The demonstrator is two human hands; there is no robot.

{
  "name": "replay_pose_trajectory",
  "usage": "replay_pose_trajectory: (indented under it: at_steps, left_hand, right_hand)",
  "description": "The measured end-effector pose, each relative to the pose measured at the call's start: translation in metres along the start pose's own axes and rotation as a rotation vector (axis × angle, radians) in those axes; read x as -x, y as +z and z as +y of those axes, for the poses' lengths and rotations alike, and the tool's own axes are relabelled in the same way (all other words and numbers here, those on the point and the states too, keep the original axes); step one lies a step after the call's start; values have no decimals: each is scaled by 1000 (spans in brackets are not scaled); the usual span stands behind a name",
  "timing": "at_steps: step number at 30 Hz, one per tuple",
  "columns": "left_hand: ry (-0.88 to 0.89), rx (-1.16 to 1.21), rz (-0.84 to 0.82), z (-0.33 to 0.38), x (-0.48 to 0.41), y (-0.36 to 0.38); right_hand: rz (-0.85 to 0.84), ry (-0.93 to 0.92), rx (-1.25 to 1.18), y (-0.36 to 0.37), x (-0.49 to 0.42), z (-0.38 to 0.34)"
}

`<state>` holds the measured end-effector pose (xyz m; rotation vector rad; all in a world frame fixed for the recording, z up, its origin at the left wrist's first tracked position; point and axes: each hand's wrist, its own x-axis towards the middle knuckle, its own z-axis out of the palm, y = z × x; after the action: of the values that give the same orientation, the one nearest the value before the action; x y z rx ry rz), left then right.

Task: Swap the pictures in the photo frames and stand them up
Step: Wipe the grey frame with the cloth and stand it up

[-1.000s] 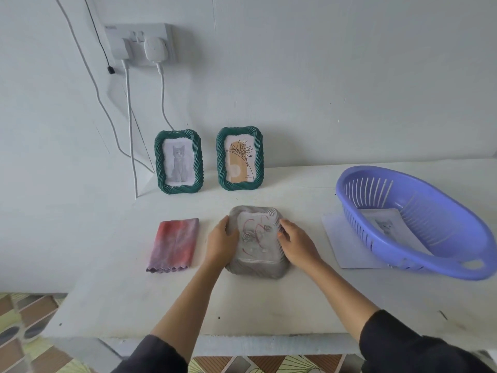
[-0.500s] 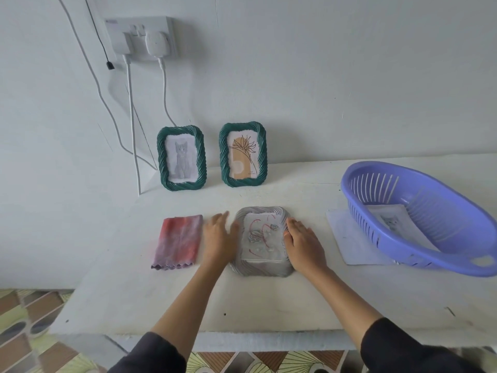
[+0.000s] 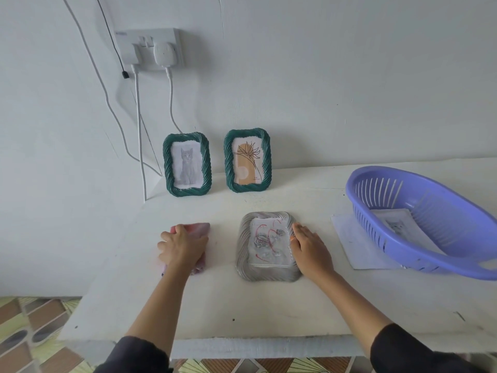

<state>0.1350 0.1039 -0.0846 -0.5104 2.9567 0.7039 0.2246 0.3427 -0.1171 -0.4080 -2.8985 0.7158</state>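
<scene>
Head view: at centre frame the grey photo frame (image 3: 266,275) lies flat on the counter (image 3: 242,313). The right hand (image 3: 309,249) rests straight, released fingers (image 3: 300,230) against its right edge. Left of it, the left hand (image 3: 183,247) grasps the pink cloth (image 3: 197,228). Upper centre, the green cat frame (image 3: 186,164) and green plant frame (image 3: 247,160) stand upright.

A white counter (image 3: 269,305) spans the middle of the frame, with a pink cloth (image 3: 199,228) left of centre and a purple slotted basket (image 3: 373,230) at the right edge, a wall socket (image 3: 150,45) with two white plugs at upper left, and patterned floor tiles (image 3: 32,332) at lower left.
</scene>
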Motion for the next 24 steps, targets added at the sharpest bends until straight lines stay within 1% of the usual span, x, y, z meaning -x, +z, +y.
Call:
replay_pose_trajectory:
  at_steps: [2, 4, 5, 7, 9, 11, 13, 14, 15, 16, 17, 18, 19, 20, 21, 23, 24]
  left_hand:
    - [13, 44, -9, -3, -1, -4]
    - [25, 121, -9, -7, -4, -7]
    - [32, 183, -19, -7, -4, -10]
    - [93, 378, -97, 0, 1, -16]
    - [190, 529, -177, 17, 11, -20]
    - [271, 644, -227, 40, 24, -17]
    - [317, 698, -275, 68, 40, -10]
    - [330, 696, -316, 81, 49, -5]
    - [327, 694, -378, 93, 58, -2]
    - [309, 719, -460, 101, 65, 0]
    - [283, 769, -539, 106, 69, 1]
    - [261, 835, -564, 109, 68, 2]
    - [260, 894, -546, 108, 65, 3]
    - [275, 915, -489, 103, 61, 6]
    - [301, 884, -397, 97, 54, 10]
    - [385, 614, -203, 84, 40, 18]
    - [427, 472, -173, 77, 32, 25]
  right_hand:
    - [-18, 12, -48, -3, 0, -1]
    - [-34, 76, -201, -10, 1, -3]
    - [-21, 114, -313, -16, 1, -6]
    - [37, 152, -513, -24, 2, -15]
    - [54, 120, -653, -28, 1, -30]
    - [-58, 108, -838, -30, -1, -51]
    - [-219, 171, -1080, -27, -5, -68]
    - [-270, 216, -1229, -27, -8, -75]
    - [-299, 269, -1372, -26, -10, -80]
    - [-295, 317, -1484, -27, -14, -81]
    - [-283, 350, -1522, -27, -17, -79]
    - [-248, 356, -1515, -29, -20, -76]
    - [-195, 345, -1489, -33, -24, -71]
    - [-123, 333, -1434, -37, -29, -65]
    - [-36, 315, -1353, -43, -32, -59]
    - [130, 206, -1096, -54, -37, -50]
    - [197, 97, -911, -57, -40, -46]
